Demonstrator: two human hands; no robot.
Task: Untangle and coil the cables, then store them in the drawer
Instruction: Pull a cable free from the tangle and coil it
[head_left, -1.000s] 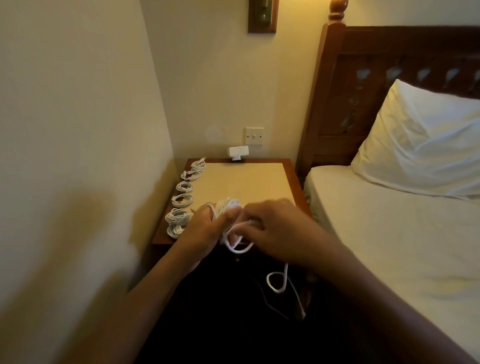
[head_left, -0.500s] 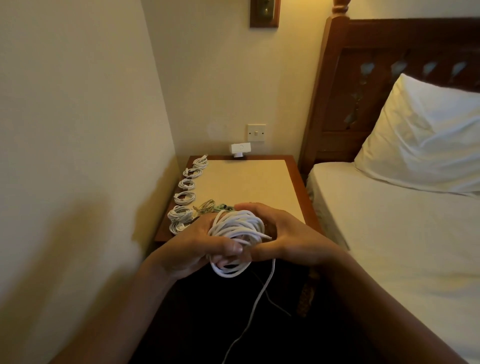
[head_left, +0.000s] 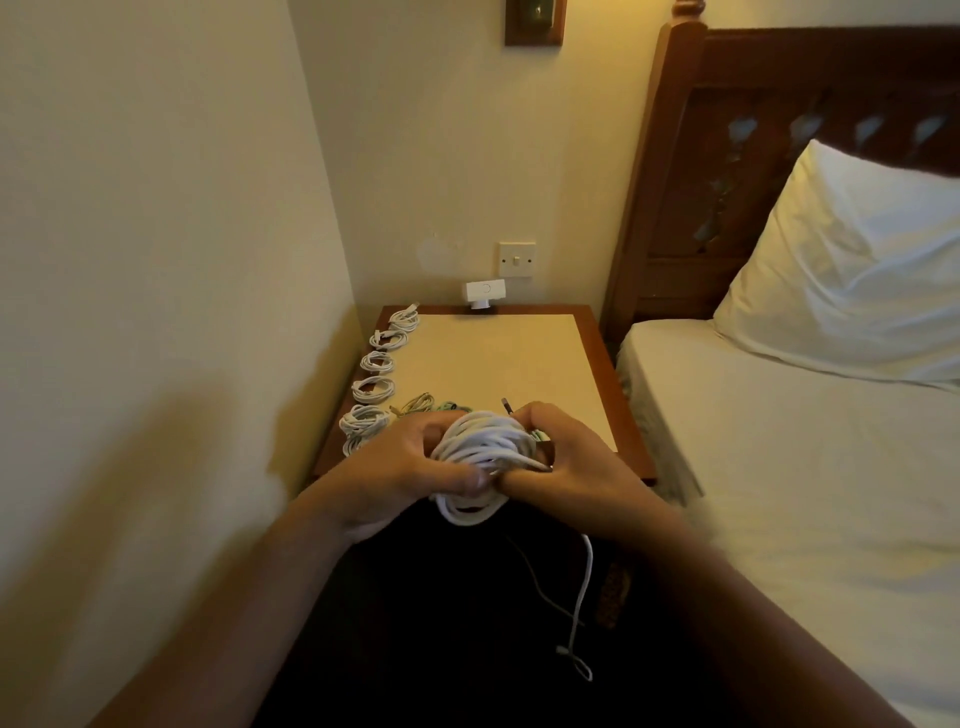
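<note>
Nothing to read here: no lettering, number or brand shows anywhere. The closest thing is a faint ring mark on the face of the white adapter (head_left: 485, 293), which sits at the back edge of the bedside table (head_left: 605, 374). It is a plain circle with no characters that can be made out.

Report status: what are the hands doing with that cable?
Left hand and right hand both grip the white cable coil. Loose tail hangs below. Finished coils line the nightstand. No obstruction.
</note>
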